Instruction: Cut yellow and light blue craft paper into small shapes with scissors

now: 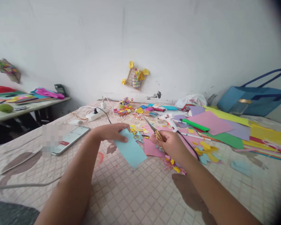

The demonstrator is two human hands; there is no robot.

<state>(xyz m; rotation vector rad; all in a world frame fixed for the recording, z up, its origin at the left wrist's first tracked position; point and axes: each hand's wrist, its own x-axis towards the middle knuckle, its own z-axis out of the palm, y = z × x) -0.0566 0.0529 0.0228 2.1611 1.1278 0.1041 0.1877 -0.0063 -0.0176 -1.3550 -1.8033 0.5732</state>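
Observation:
Between thumb and fingers, my left hand (113,132) grips a light blue piece of paper (131,150), which slants down toward me over the tablecloth. A pair of scissors (154,128) with gold-coloured handles is in my right hand (170,142), its blades pointing up and to the left, apart from the blue paper. Under and beside the scissors lie pink paper (152,148) and small yellow and blue scraps. A white glue gun (171,122) rests just beyond my right hand, its black cord running behind the wrist.
A phone (71,140) and a white power strip (97,114) with cords lie to the left. Coloured paper sheets (210,122), a green marker (195,125) and a blue bag (255,100) occupy the right. Paper scraps (208,151) are scattered near my right forearm. A wall stands behind the table.

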